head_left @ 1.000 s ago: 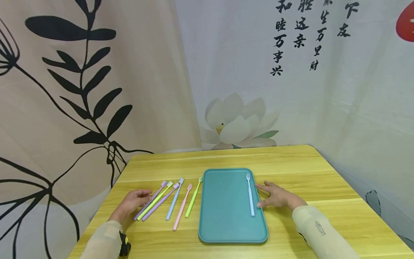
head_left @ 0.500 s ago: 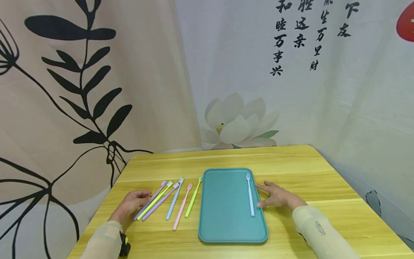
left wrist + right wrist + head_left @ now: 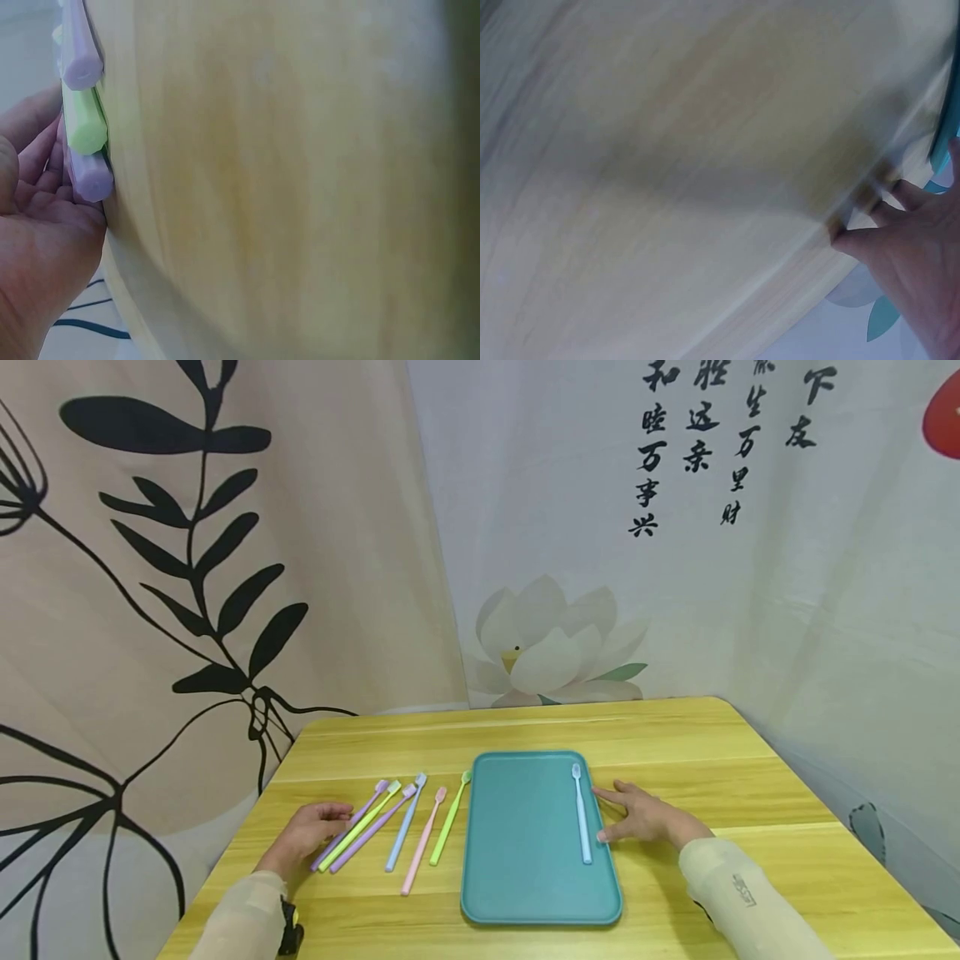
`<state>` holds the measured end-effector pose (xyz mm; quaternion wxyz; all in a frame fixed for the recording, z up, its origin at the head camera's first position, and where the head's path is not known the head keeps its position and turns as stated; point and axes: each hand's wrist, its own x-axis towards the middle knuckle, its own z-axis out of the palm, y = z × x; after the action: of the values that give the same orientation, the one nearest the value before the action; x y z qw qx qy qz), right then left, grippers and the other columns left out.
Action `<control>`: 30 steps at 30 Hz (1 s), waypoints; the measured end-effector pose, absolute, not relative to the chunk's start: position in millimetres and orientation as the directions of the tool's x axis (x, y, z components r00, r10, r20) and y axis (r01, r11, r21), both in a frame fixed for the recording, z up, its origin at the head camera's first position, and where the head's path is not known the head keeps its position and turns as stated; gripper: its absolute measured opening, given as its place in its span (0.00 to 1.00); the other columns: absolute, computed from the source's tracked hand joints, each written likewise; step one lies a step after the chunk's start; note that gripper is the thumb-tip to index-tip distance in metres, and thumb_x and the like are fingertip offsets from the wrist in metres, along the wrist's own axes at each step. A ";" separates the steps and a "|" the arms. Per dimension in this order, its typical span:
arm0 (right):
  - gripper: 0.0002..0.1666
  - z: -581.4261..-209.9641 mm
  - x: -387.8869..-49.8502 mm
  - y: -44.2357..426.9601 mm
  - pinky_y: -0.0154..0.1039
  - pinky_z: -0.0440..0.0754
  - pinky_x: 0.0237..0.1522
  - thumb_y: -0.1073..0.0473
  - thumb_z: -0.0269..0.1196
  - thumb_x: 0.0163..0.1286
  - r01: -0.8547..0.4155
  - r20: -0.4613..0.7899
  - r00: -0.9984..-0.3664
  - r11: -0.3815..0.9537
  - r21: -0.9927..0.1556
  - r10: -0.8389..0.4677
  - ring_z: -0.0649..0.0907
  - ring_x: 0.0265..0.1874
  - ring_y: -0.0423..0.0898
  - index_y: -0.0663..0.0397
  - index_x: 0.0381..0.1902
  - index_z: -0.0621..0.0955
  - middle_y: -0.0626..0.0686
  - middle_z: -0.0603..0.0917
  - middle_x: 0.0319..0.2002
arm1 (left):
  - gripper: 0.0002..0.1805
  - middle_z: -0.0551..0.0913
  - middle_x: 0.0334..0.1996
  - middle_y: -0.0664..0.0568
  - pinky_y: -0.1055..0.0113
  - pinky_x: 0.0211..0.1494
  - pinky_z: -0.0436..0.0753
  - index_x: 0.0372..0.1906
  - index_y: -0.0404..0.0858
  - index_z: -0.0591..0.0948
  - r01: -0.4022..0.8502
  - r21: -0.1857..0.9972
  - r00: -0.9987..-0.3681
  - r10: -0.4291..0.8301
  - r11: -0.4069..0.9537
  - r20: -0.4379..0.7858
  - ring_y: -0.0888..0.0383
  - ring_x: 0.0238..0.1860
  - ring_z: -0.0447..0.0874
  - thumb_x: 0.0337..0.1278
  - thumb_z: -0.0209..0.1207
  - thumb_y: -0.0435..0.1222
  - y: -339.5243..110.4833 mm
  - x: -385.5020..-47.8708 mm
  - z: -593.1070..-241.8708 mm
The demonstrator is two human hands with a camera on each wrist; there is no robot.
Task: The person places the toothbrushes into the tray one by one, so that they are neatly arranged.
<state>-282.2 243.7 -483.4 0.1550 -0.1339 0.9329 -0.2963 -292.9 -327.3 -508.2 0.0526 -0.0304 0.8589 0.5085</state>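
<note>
In the head view my left hand [image 3: 309, 835] rests beside the leftmost purple toothbrush [image 3: 324, 853], fingers loosely bent. A yellow-green toothbrush [image 3: 352, 832] and another purple one [image 3: 367, 839] lie against it. The left wrist view shows my hand [image 3: 52, 247] next to the handle ends of the purple [image 3: 91, 177], green [image 3: 87, 127] and purple [image 3: 80, 56] brushes. My right hand [image 3: 647, 815], fingers spread, touches the right rim of the teal tray [image 3: 525, 843]. A blue toothbrush [image 3: 582, 818] lies in the tray on its right side. The right wrist view shows that hand [image 3: 922, 255] by the tray's edge [image 3: 949, 112].
Between the left group and the tray lie a blue toothbrush [image 3: 405, 827], a pink one [image 3: 423, 845] and a green one [image 3: 450, 821], its head near the tray's left rim. They are on a wooden table [image 3: 735, 777]; a printed curtain [image 3: 375, 568] hangs behind.
</note>
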 end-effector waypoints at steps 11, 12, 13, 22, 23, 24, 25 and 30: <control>0.55 -487.3 -280.9 243.6 0.74 0.54 0.63 0.40 0.74 0.56 -0.152 -0.211 -0.916 0.784 -0.602 -0.340 0.50 0.71 0.75 0.48 0.76 0.64 0.73 0.49 0.74 | 0.19 0.82 0.49 0.39 0.58 0.44 0.81 0.58 0.24 0.78 -0.087 0.830 -0.995 -0.008 0.551 -0.099 0.51 0.43 0.82 0.66 0.59 0.30 -321.8 -289.1 -501.7; 0.55 -487.3 -280.8 243.7 0.74 0.54 0.63 0.40 0.74 0.56 -0.153 -0.209 -0.917 0.782 -0.604 -0.341 0.50 0.71 0.75 0.49 0.76 0.64 0.73 0.49 0.74 | 0.19 0.82 0.49 0.38 0.57 0.45 0.81 0.58 0.23 0.78 -0.078 0.825 -0.996 -0.006 0.559 -0.091 0.50 0.44 0.82 0.66 0.59 0.30 -321.2 -289.0 -501.2; 0.55 -487.1 -280.7 243.7 0.74 0.54 0.63 0.40 0.74 0.55 -0.152 -0.209 -0.916 0.780 -0.607 -0.341 0.50 0.71 0.75 0.49 0.76 0.64 0.73 0.49 0.74 | 0.19 0.82 0.49 0.37 0.57 0.45 0.81 0.57 0.24 0.78 -0.075 0.820 -0.996 -0.008 0.567 -0.086 0.49 0.44 0.82 0.66 0.59 0.30 -320.4 -288.7 -501.0; 0.54 -488.3 -282.4 244.4 0.74 0.54 0.63 0.41 0.74 0.56 -0.150 -0.212 -0.915 0.778 -0.610 -0.342 0.50 0.71 0.75 0.49 0.76 0.65 0.73 0.49 0.74 | 0.16 0.84 0.45 0.37 0.56 0.44 0.82 0.52 0.24 0.82 -0.051 0.785 -0.999 -0.019 0.617 -0.050 0.51 0.40 0.83 0.63 0.61 0.30 -315.5 -289.5 -501.7; 0.54 -487.9 -282.5 244.3 0.74 0.54 0.63 0.41 0.74 0.56 -0.148 -0.212 -0.916 0.779 -0.609 -0.341 0.50 0.71 0.75 0.49 0.76 0.65 0.73 0.49 0.74 | 0.16 0.85 0.45 0.38 0.56 0.43 0.82 0.52 0.25 0.82 -0.053 0.784 -0.999 -0.023 0.618 -0.049 0.51 0.40 0.83 0.63 0.62 0.30 -314.8 -289.6 -501.1; 0.54 -487.3 -282.7 244.1 0.75 0.54 0.63 0.41 0.74 0.56 -0.149 -0.211 -0.916 0.780 -0.608 -0.340 0.51 0.71 0.76 0.49 0.76 0.65 0.74 0.49 0.74 | 0.15 0.85 0.44 0.38 0.56 0.43 0.82 0.51 0.24 0.82 -0.053 0.783 -0.999 -0.026 0.620 -0.047 0.51 0.39 0.83 0.63 0.62 0.30 -314.3 -289.7 -500.8; 0.54 -486.8 -282.9 244.0 0.75 0.54 0.63 0.41 0.74 0.56 -0.150 -0.210 -0.917 0.781 -0.606 -0.339 0.51 0.71 0.76 0.49 0.76 0.65 0.74 0.50 0.74 | 0.15 0.85 0.44 0.38 0.57 0.43 0.82 0.50 0.25 0.83 -0.058 0.783 -0.998 -0.034 0.619 -0.047 0.51 0.39 0.83 0.62 0.62 0.30 -313.6 -289.9 -500.2; 0.54 -484.8 -283.3 243.2 0.74 0.53 0.63 0.41 0.74 0.55 -0.151 -0.207 -0.918 0.779 -0.608 -0.339 0.51 0.71 0.76 0.49 0.76 0.65 0.74 0.50 0.74 | 0.14 0.86 0.41 0.40 0.58 0.41 0.81 0.47 0.26 0.84 -0.075 0.769 -0.997 -0.063 0.635 -0.045 0.53 0.37 0.82 0.60 0.63 0.30 -311.7 -291.2 -499.6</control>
<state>-283.3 243.2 -484.8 0.1541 -0.1316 0.9306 -0.3049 -291.2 -311.7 -499.6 0.0071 -0.0383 0.9042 0.4253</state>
